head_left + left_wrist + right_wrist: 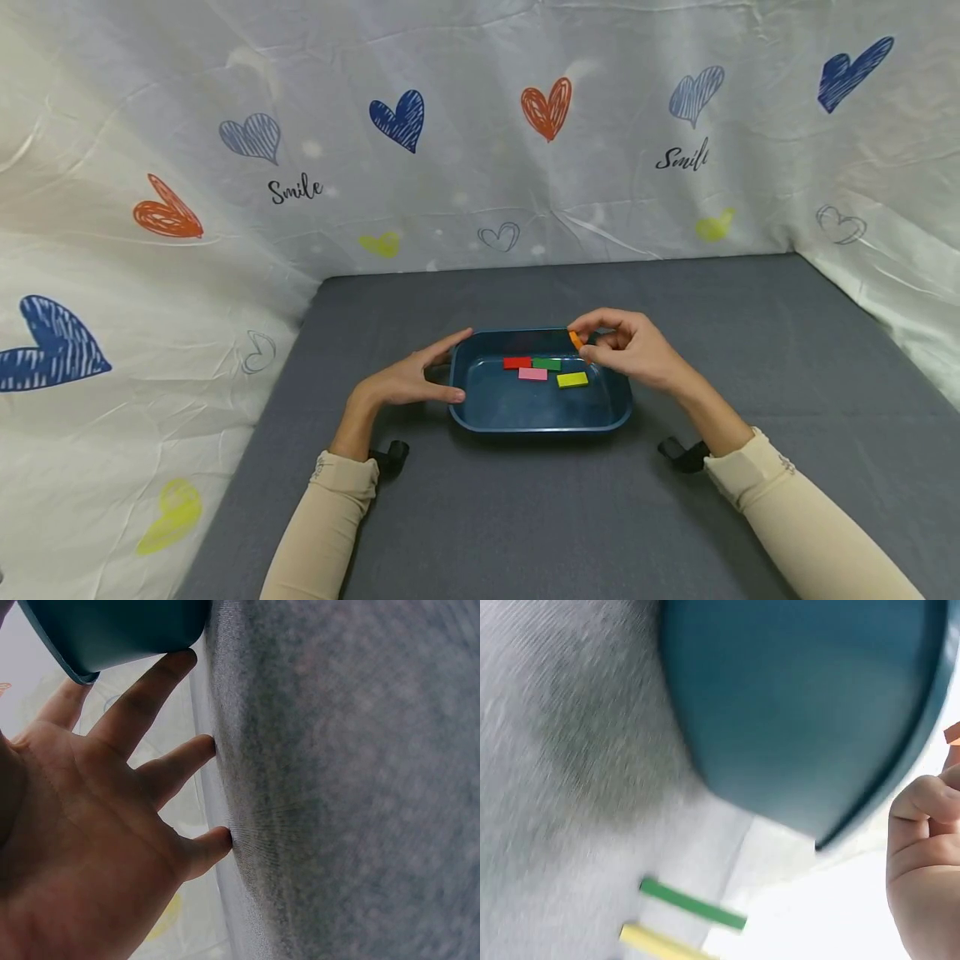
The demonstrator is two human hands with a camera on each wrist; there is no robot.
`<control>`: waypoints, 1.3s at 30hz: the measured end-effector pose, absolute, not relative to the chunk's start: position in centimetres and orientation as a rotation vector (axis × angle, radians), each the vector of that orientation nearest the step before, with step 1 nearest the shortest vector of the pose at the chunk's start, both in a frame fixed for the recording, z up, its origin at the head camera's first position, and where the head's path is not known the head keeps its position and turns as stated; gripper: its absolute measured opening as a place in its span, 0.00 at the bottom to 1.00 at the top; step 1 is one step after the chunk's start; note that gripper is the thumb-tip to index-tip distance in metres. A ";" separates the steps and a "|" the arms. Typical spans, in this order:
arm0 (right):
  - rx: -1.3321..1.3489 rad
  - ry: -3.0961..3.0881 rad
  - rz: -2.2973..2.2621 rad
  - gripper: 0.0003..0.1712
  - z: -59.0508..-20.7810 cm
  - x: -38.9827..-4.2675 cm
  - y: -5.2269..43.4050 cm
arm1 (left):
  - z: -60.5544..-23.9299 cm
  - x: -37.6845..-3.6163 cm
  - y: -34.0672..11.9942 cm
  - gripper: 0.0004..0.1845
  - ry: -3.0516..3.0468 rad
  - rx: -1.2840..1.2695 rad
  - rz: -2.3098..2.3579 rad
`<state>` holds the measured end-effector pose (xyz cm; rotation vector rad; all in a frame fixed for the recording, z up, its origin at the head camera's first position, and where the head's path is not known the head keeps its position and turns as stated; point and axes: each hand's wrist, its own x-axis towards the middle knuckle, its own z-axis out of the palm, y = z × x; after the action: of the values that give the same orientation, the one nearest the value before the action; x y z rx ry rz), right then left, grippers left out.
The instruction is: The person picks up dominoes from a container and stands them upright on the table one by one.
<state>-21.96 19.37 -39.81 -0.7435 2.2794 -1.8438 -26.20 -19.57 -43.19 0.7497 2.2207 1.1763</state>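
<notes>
A dark blue-green rectangular tray [540, 418] sits on the table. Inside lie a red block [517, 363], a green block [547, 364], a pink block [532, 374] and a yellow block [573, 380], all flat and small. My left hand [412, 379] rests at the tray's left end, thumb on the rim; in the left wrist view its fingers [142, 705] are spread and straight, touching the tray's corner and the tabletop. Over the tray's back right part, my right hand [626, 346] pinches a small orange block [575, 340] between thumb and fingers.
A grey cloth [570, 517] covers the table. White curtains [465, 183] with printed hearts hang behind and at the sides. In the right wrist view, a green strip [694, 904] and a yellow strip [664, 943] appear outside the tray.
</notes>
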 end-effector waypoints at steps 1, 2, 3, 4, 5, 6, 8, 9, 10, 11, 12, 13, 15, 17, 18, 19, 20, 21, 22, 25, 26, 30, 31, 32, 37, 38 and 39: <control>-0.746 2.287 -1.853 0.17 -39.8 -21.9 19.8 | -43.2 -26.2 -19.6 0.55 2.221 0.750 1.177; -0.755 2.295 -1.865 0.17 -39.7 -21.9 20.1 | -43.2 -26.2 -19.6 0.55 2.221 0.749 1.179; -0.762 2.306 -1.873 0.17 -39.7 -21.8 20.5 | -43.2 -26.2 -19.6 0.55 2.222 0.749 1.180; -0.768 2.321 -1.882 0.17 -39.7 -21.7 20.9 | -43.2 -26.2 -19.6 0.55 2.224 0.748 1.181; -0.776 2.335 -1.890 0.17 -39.7 -21.7 21.3 | -43.3 -26.3 -19.6 0.55 2.224 0.749 1.182; -0.779 2.344 -1.902 0.17 -39.7 -21.6 21.7 | -43.3 -26.3 -19.6 0.55 2.223 0.750 1.183; -0.774 2.377 -1.910 0.16 -39.7 -21.5 22.6 | -43.4 -26.3 -19.6 0.55 2.221 0.751 1.185; -0.768 2.391 -1.912 0.16 -39.7 -21.4 23.0 | -43.4 -26.3 -19.6 0.55 2.221 0.755 1.184; -0.754 2.408 -1.915 0.15 -39.6 -21.3 23.4 | -43.4 -26.3 -19.6 0.55 2.220 0.756 1.183; -0.740 2.422 -1.919 0.15 -39.6 -21.2 23.9 | -43.4 -26.3 -19.6 0.55 2.220 0.759 1.183; -0.722 2.435 -1.920 0.15 -39.7 -21.0 24.3 | -43.4 -26.3 -19.6 0.55 2.218 0.759 1.183; -0.707 2.450 -1.920 0.15 -39.7 -20.9 24.7 | -43.4 -26.2 -19.6 0.54 2.218 0.758 1.183; -0.676 2.479 -1.920 0.15 -39.7 -20.7 25.6 | -43.3 -26.2 -19.6 0.53 2.215 0.758 1.187; -0.654 2.498 -1.927 0.15 -39.8 -20.5 26.4 | -43.3 -26.2 -19.6 0.53 2.211 0.756 1.190; -0.642 2.506 -1.930 0.15 -39.9 -20.4 26.8 | -43.2 -26.1 -19.6 0.53 2.210 0.755 1.191; -0.631 2.510 -1.938 0.15 -39.9 -20.3 27.2 | -43.2 -26.1 -19.5 0.53 2.209 0.756 1.192; -0.619 2.520 -1.943 0.16 -40.0 -20.2 27.6 | -43.2 -26.1 -19.5 0.53 2.209 0.758 1.193; -0.607 2.524 -1.954 0.16 -40.0 -20.1 28.0 | -43.2 -26.1 -19.5 0.54 2.209 0.757 1.194; -0.594 2.535 -1.958 0.16 -40.1 -20.0 28.4 | -43.2 -26.1 -19.5 0.54 2.209 0.757 1.194; -0.542 2.573 -1.959 0.17 -40.4 -19.7 29.4 | -43.2 -26.1 -19.5 0.55 2.210 0.753 1.200; -0.522 2.596 -1.948 0.17 -40.5 -19.6 29.8 | -43.1 -26.1 -19.5 0.55 2.210 0.757 1.203; -0.440 2.663 -1.885 0.16 -41.3 -19.2 31.2 | -43.2 -26.1 -19.5 0.54 2.212 0.750 1.207; -0.428 2.677 -1.861 0.16 -41.6 -19.2 31.5 | -43.2 -26.1 -19.5 0.54 2.212 0.748 1.208; -0.422 2.683 -1.841 0.16 -41.8 -19.1 31.9 | -43.2 -26.1 -19.5 0.54 2.211 0.751 1.208; -0.430 2.682 -1.747 0.15 -42.8 -19.1 33.2 | -43.4 -26.2 -19.5 0.54 2.206 0.754 1.210; -0.422 2.685 -1.724 0.14 -42.9 -19.2 33.3 | -43.4 -26.2 -19.5 0.54 2.205 0.755 1.211; -0.403 2.692 -1.694 0.14 -43.0 -19.2 33.5 | -43.4 -26.2 -19.5 0.53 2.205 0.756 1.212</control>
<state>-19.24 33.47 -43.05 -0.4035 2.6924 -1.6937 -26.21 -19.52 -43.42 0.7561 2.2046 1.2117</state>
